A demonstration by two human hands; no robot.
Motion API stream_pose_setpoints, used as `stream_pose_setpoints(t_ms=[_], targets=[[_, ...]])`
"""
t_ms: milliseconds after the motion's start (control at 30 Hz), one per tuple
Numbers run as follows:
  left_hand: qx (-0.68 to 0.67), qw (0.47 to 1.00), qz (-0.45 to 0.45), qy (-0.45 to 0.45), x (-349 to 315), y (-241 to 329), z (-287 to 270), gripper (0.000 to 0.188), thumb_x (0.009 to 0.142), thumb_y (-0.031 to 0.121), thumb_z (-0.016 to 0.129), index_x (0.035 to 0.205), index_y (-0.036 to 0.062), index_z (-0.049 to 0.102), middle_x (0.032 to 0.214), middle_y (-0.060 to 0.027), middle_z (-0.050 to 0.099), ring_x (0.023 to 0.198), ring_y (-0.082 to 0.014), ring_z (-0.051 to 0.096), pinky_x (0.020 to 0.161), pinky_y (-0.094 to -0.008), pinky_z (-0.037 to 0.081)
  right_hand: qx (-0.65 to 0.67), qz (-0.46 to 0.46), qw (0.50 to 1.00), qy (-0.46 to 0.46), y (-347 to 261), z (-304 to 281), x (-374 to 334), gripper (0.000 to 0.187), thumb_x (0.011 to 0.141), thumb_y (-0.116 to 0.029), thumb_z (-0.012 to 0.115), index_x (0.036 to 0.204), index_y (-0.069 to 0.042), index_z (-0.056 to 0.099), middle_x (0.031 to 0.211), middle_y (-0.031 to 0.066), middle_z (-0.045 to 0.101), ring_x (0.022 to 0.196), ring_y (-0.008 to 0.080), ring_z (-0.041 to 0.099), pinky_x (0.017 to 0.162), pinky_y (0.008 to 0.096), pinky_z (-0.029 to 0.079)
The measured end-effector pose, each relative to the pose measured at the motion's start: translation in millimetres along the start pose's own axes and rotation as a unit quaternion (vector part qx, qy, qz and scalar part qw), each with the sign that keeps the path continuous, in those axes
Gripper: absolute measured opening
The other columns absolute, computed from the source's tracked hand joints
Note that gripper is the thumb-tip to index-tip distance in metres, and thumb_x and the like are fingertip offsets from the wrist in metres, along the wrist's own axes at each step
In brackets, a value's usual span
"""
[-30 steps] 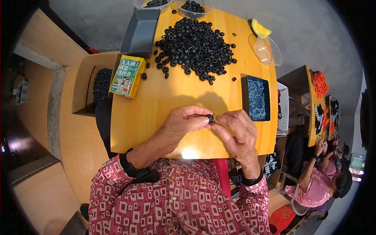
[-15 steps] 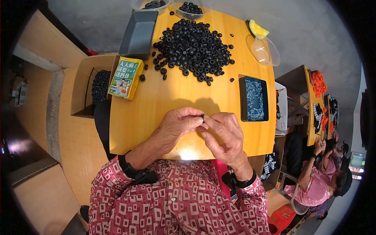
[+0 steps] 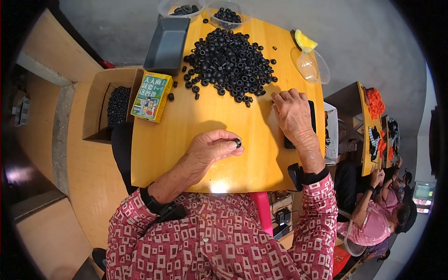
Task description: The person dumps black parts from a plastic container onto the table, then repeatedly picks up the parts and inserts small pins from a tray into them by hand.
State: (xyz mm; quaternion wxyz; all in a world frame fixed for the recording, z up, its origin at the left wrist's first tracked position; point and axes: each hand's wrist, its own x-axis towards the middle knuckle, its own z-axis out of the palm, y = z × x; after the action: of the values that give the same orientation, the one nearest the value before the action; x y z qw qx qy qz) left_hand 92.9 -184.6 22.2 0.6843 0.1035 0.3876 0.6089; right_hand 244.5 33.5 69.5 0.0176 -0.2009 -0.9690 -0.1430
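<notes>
Black part [image 3: 238,143] sits above the near tabletop [image 3: 156,156], pinched between thumb and fingers of the left hand [image 3: 207,151]. The right hand [image 3: 294,114] is half curled beside the black tray [image 3: 289,143], partly covering it — whether it grips anything, I cannot tell. The step in hand looks like small-piece handling, the left steadying, the right reaching; the next move seems to call for fine fingertip control. Counted: one part held, one grey tray [image 3: 167,42], one yellow box [image 3: 152,98], two clear tubs [image 3: 228,25] — the heap [image 3: 228,60] is uncountable.
</notes>
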Motion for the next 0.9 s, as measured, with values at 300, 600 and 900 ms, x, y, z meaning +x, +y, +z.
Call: stream_pose_setpoints(t_ms=[300, 600, 900], targets=[[-0.011, 1.000, 0.016, 0.003, -2.6, 2.1, -4.3, 0.022, 0.095, 0.008, 0.064, 0.114, -0.0028, 0.061, 0.109, -0.0108, 0.065, 0.106, -0.0249, 0.066, 0.101, -0.0354, 0.052, 0.063, 0.002, 0.998, 0.003, -9.0, 21.6, 5.5, 0.014, 0.083, -0.010, 0.062, 0.095, -0.004, 0.066, 0.090, 0.0115, 0.064, 0.091, 0.0273, 0.059, 0.081, 0.0407, 0.048], [-0.048, 0.998, 0.042, -0.022, -2.9, -0.5, -11.0, 0.022, 0.095, 0.010, 0.066, 0.114, 0.0002, 0.062, 0.110, -0.0083, 0.066, 0.107, -0.0236, 0.066, 0.103, -0.0373, 0.050, 0.539, 0.134, 0.829, 0.068, -84.3, -30.0, -31.7, 0.010, 0.086, -0.002, 0.070, 0.093, 0.001, 0.063, 0.086, 0.0079, 0.064, 0.079, 0.0167, 0.064, 0.071, 0.0286, 0.053], [-0.032, 0.998, 0.054, -0.010, -2.8, -5.4, -12.9, 0.022, 0.095, 0.012, 0.066, 0.116, 0.0042, 0.063, 0.111, -0.0054, 0.066, 0.106, -0.0175, 0.064, 0.101, -0.0347, 0.050, 0.523, 0.099, 0.835, 0.143, -107.5, -35.6, -48.0, 0.018, 0.079, 0.005, 0.075, 0.094, 0.000, 0.068, 0.086, 0.0094, 0.065, 0.081, 0.0228, 0.064, 0.072, 0.0313, 0.052]])
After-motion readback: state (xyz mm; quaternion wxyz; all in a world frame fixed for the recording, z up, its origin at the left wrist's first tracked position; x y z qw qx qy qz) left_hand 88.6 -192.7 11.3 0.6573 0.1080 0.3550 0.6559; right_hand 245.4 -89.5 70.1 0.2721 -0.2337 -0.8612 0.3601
